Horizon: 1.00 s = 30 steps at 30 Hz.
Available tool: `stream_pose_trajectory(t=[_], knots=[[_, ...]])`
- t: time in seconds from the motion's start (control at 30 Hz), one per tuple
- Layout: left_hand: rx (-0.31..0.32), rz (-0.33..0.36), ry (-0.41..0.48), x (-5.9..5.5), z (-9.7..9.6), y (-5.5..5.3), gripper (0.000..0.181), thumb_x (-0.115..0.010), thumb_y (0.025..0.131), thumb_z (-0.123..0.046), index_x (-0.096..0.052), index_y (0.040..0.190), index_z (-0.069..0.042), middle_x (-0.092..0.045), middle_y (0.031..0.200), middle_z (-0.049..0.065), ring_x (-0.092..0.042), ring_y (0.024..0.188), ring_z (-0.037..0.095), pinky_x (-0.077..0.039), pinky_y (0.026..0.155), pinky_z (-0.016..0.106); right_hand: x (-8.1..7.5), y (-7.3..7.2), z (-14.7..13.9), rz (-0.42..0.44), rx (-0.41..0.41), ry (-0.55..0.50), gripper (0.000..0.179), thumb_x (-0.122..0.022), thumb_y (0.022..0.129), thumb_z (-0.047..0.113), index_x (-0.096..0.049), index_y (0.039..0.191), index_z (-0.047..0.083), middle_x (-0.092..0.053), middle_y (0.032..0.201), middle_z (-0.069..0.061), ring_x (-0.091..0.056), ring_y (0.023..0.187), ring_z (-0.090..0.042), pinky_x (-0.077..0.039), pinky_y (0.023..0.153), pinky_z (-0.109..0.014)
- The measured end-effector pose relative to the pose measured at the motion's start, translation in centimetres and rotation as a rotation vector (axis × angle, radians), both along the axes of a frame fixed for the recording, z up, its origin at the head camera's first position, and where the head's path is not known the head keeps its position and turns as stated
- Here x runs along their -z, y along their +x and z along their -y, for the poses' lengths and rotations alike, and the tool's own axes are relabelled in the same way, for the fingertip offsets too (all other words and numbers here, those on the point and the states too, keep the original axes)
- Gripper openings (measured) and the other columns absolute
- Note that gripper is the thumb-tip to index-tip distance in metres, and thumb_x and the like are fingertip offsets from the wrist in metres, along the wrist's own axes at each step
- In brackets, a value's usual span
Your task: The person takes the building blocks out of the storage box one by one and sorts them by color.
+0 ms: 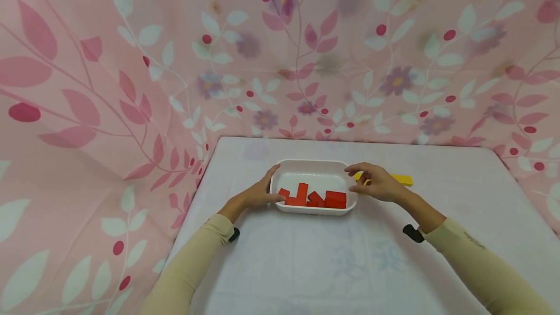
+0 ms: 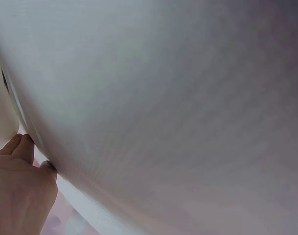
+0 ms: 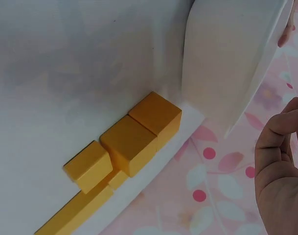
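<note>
A white tray (image 1: pixel 315 179) with red blocks (image 1: pixel 335 200) along its near side sits between a person's left hand (image 1: pixel 259 193), gripping its left end, and right hand (image 1: pixel 380 183), fingers loosely bent and free at its right end, near yellow blocks (image 3: pixel 129 142) on a white-covered table (image 1: pixel 306 261) before pink floral cloth (image 1: pixel 306 62).

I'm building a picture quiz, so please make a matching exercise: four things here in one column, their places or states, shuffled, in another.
1. Red rectangular blocks
2. Yellow rectangular blocks
3. White rectangular tray
4. Person's left hand

A. Touching the tray's left end
B. Has red blocks inside
C. On the white cloth-covered table, right of the tray
D. Inside the tray

Pairs: 1-D, 2-C, 3-B, 4-A.
</note>
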<state>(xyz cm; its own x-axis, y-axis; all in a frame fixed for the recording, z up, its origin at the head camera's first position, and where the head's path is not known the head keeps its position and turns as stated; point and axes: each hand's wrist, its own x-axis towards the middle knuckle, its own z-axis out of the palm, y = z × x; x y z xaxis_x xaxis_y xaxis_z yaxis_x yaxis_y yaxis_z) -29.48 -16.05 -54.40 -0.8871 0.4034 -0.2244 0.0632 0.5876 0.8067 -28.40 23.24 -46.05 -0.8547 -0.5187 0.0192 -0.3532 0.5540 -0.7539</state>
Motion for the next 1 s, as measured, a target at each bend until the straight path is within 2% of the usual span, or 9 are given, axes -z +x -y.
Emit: stream_pose_trajectory(t=[0.3, 0.47, 0.6, 0.8, 1.0], knots=[[-0.006, 0.001, 0.014, 0.3, 0.0, 0.1, 0.106, -0.078, 0.077, -0.051, -0.004, 0.153, -0.052, -0.030, 0.157, 0.002, -0.037, 0.137, 0.026, -0.032, 0.114, 0.057, 0.2, -0.2, 1.8, 0.056, -0.059, -0.011, 0.052, -0.079, 0.084, 0.015, -0.059, 0.131, 0.012, -0.061, 0.123, -0.021, -0.059, 0.078, -0.019, -0.056, 0.069, -0.023], [-0.001, -0.006, 0.015, 0.3, 0.1, -0.2, 0.105, -0.078, 0.079, -0.048, -0.004, 0.152, -0.053, -0.030, 0.157, 0.002, -0.037, 0.137, 0.026, -0.031, 0.115, 0.056, 0.6, -0.4, 2.8, 0.037, -0.089, 0.013, 0.050, -0.079, 0.084, 0.016, -0.060, 0.130, 0.010, -0.062, 0.120, -0.020, -0.059, 0.077, -0.018, -0.056, 0.073, -0.023], [0.002, -0.003, 0.028, 0.1, 0.1, -0.1, 0.104, -0.078, 0.080, -0.044, -0.005, 0.153, -0.051, -0.031, 0.156, 0.003, -0.038, 0.136, 0.026, -0.032, 0.115, 0.055, 0.9, -0.6, 3.6, 0.037, -0.127, 0.020, 0.050, -0.079, 0.084, 0.015, -0.060, 0.130, 0.006, -0.063, 0.117, -0.019, -0.059, 0.078, -0.019, -0.057, 0.074, -0.025], [0.012, 0.000, 0.033, 0.1, 0.0, -0.1, 0.106, -0.078, 0.079, -0.047, -0.005, 0.155, -0.047, -0.032, 0.155, 0.002, -0.038, 0.135, 0.026, -0.032, 0.115, 0.055, 1.4, -0.8, 4.2, 0.046, -0.167, 0.018, 0.049, -0.079, 0.084, 0.013, -0.061, 0.128, 0.004, -0.064, 0.115, -0.019, -0.060, 0.080, -0.018, -0.056, 0.072, -0.022], [0.011, -0.005, 0.036, 0.2, 0.1, -0.2, 0.106, -0.079, 0.078, -0.047, -0.006, 0.155, -0.046, -0.035, 0.153, 0.002, -0.041, 0.132, 0.025, -0.034, 0.114, 0.054, 1.9, -1.2, 4.9, 0.102, -0.223, 0.046, 0.043, -0.078, 0.084, 0.012, -0.063, 0.123, 0.001, -0.064, 0.115, -0.019, -0.059, 0.081, -0.017, -0.055, 0.072, -0.022]])
